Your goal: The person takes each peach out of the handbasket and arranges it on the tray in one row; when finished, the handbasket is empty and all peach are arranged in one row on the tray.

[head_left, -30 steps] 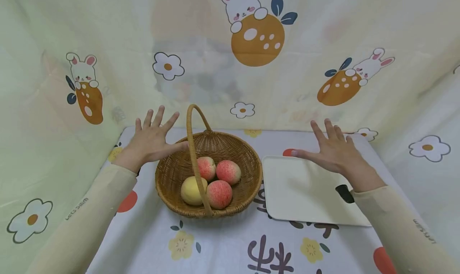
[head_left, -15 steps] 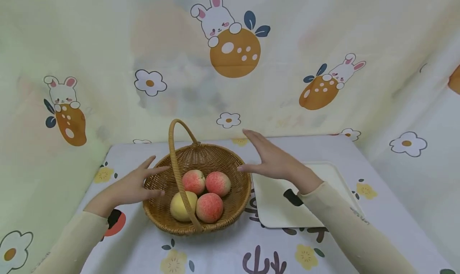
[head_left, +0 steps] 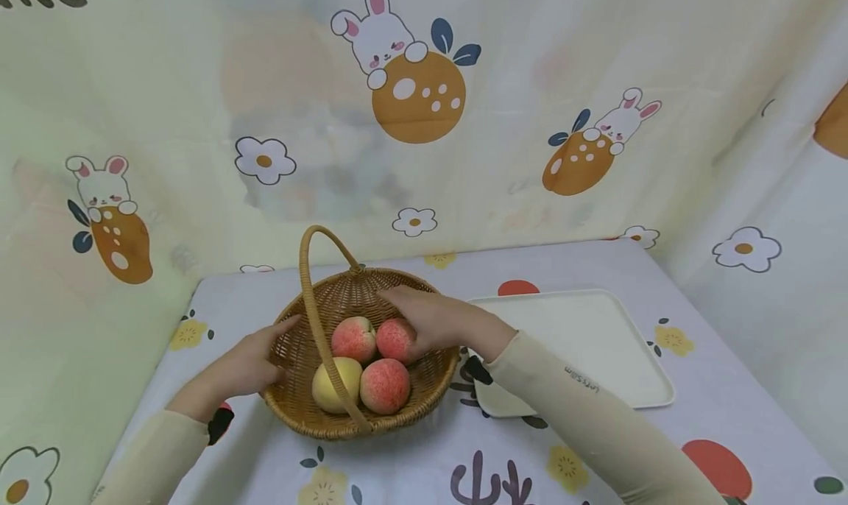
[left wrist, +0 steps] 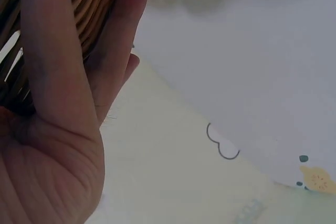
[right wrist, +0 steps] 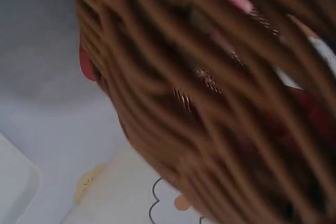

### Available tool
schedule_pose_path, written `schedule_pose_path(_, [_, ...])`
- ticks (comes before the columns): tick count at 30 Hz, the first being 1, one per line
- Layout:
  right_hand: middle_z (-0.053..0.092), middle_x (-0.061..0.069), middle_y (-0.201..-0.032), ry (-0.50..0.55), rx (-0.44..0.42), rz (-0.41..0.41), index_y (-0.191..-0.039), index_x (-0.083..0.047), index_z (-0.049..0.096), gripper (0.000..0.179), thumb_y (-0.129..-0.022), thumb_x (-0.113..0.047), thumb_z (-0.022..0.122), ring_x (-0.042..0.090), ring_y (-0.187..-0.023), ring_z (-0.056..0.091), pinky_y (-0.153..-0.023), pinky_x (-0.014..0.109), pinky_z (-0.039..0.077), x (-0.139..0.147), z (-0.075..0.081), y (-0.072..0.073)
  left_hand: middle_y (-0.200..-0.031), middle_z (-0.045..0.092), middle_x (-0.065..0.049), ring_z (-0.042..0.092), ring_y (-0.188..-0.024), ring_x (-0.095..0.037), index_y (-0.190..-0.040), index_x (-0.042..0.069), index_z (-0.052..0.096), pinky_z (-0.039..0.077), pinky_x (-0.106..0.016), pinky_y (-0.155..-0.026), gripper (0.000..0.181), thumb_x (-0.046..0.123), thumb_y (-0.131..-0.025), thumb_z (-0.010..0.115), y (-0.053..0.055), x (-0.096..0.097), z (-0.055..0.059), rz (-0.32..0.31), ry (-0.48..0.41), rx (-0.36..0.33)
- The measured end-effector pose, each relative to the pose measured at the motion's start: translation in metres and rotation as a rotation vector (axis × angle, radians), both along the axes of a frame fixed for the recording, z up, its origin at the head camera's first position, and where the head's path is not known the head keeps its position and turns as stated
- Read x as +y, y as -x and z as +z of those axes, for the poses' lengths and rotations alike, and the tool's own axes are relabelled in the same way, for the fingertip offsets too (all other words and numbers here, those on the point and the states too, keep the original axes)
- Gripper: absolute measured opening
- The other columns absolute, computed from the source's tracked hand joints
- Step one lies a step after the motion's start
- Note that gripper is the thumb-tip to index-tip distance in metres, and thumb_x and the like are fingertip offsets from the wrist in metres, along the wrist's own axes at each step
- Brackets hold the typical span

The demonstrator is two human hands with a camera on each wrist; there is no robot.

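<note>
A brown wicker basket with a tall arched handle stands left of centre in the head view. Inside lie pink-red peaches and a yellow round fruit. At the basket's left rim is my left hand, thumb over the inside and fingers along the outer wicker; it holds the rim. The left wrist view shows those fingers against the weave. My right hand reaches over the right rim, its extended fingers above the rear right peach, partly covering it. Wicker hides this hand in the right wrist view.
A white rectangular tray lies to the right of the basket, partly beneath the right forearm. The table has a printed white cloth. A curtain with rabbits and flowers hangs behind and at both sides.
Both hands came down from a spread, raised pose. The left has moved onto the basket's left rim; the right has swung left from above the tray into the basket, over a peach.
</note>
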State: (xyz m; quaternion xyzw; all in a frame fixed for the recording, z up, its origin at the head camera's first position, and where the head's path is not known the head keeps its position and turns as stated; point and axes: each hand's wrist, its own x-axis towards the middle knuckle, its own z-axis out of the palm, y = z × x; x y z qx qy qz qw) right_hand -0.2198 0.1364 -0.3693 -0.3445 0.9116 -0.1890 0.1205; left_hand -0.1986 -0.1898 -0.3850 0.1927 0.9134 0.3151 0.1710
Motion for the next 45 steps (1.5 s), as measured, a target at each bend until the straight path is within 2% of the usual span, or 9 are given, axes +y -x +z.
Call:
schedule_pose_path(6, [0.057, 0.012, -0.139, -0.220, 0.016, -0.016, -0.149, -0.001, 0.044, 0.090, -0.074, -0.024, 0.089, 0.026, -0.128, 0.054, -0.106, 0.041, 0.043, -0.018, -0.015, -0.003, -0.147, 0.040, -0.038, 0.052, -0.117, -0.040, -0.155, -0.006, 0.029, 0.053, -0.040, -0.079, 0.092, -0.012, -0.072, 0.067, -0.005, 0.004, -0.004, 0.031, 0.009, -0.007])
schedule_pose_path(13, [0.067, 0.005, -0.114, -0.267, 0.126, -0.048, -0.123, -0.010, 0.062, 0.057, -0.075, -0.029, 0.086, 0.024, -0.108, 0.064, -0.091, 0.041, 0.052, -0.026, -0.025, -0.001, -0.147, 0.039, -0.039, 0.054, -0.114, -0.040, -0.155, -0.006, 0.030, 0.053, -0.041, -0.077, 0.091, -0.012, -0.073, 0.068, -0.006, 0.004, -0.005, 0.063, 0.021, -0.004])
schedule_pose_path(18, [0.066, 0.000, -0.113, -0.125, 0.099, -0.076, -0.123, -0.012, 0.063, 0.063, -0.069, -0.030, 0.087, 0.018, -0.105, 0.062, -0.088, 0.037, 0.052, -0.017, -0.010, -0.003, -0.146, 0.039, -0.040, 0.055, -0.112, -0.040, -0.155, -0.006, 0.029, 0.054, -0.039, -0.073, 0.091, -0.013, -0.073, 0.068, -0.006, 0.002, -0.006, 0.058, 0.007, -0.005])
schedule_pose_path(23, [0.060, -0.002, -0.126, 0.174, -0.040, -0.080, -0.132, -0.016, 0.058, 0.072, -0.068, -0.022, 0.090, 0.014, -0.109, 0.059, -0.087, 0.035, 0.052, 0.003, 0.008, -0.005, -0.146, 0.039, -0.040, 0.055, -0.110, -0.039, -0.155, -0.006, 0.029, 0.052, -0.037, -0.070, 0.092, -0.013, -0.073, 0.069, -0.005, 0.001, -0.005, 0.048, 0.011, 0.012])
schedule_pose_path(26, [0.058, -0.005, -0.126, 0.358, -0.143, -0.094, -0.133, -0.020, 0.056, 0.076, -0.067, -0.025, 0.093, 0.013, -0.107, 0.061, -0.084, 0.035, 0.054, 0.018, 0.014, -0.006, -0.146, 0.039, -0.040, 0.055, -0.112, -0.040, -0.156, -0.006, 0.029, 0.053, -0.038, -0.072, 0.092, -0.014, -0.073, 0.068, -0.005, 0.002, -0.003, 0.050, 0.020, 0.007])
schedule_pose_path(31, [0.059, -0.006, -0.126, 0.572, -0.159, -0.146, -0.136, -0.025, 0.055, 0.084, -0.063, -0.032, 0.097, 0.017, -0.110, 0.060, -0.090, 0.042, 0.053, 0.049, 0.020, -0.010, -0.147, 0.038, -0.040, 0.053, -0.119, -0.045, -0.156, -0.005, 0.028, 0.054, -0.041, -0.075, 0.091, -0.016, -0.074, 0.066, -0.003, 0.002, -0.004, 0.054, 0.022, -0.003])
schedule_pose_path(34, [0.060, -0.004, -0.128, 0.624, -0.110, -0.194, -0.136, -0.025, 0.057, 0.082, -0.064, -0.029, 0.097, 0.020, -0.113, 0.057, -0.093, 0.045, 0.051, 0.072, 0.022, -0.012, -0.147, 0.038, -0.039, 0.055, -0.116, -0.042, -0.156, -0.005, 0.029, 0.054, -0.040, -0.073, 0.091, -0.016, -0.074, 0.066, -0.001, 0.002, -0.005, 0.052, 0.021, -0.001])
schedule_pose_path(39, [0.059, 0.005, -0.127, 0.651, -0.102, -0.303, -0.135, -0.016, 0.056, 0.082, -0.065, -0.019, 0.097, 0.028, -0.111, 0.060, -0.086, 0.046, 0.055, 0.112, 0.021, -0.018, -0.148, 0.038, -0.039, 0.055, -0.109, -0.038, -0.156, -0.005, 0.029, 0.053, -0.037, -0.070, 0.090, -0.017, -0.074, 0.064, 0.000, 0.003, -0.002, 0.052, 0.024, -0.010])
schedule_pose_path(45, [0.061, 0.005, -0.122, 0.534, -0.081, -0.402, -0.131, -0.017, 0.055, 0.081, -0.062, -0.023, 0.098, 0.029, -0.109, 0.060, -0.082, 0.045, 0.055, 0.144, -0.009, -0.018, -0.149, 0.036, -0.039, 0.056, -0.109, -0.039, -0.156, -0.006, 0.028, 0.054, -0.036, -0.069, 0.090, -0.017, -0.073, 0.062, 0.001, 0.002, 0.002, 0.054, 0.024, -0.014])
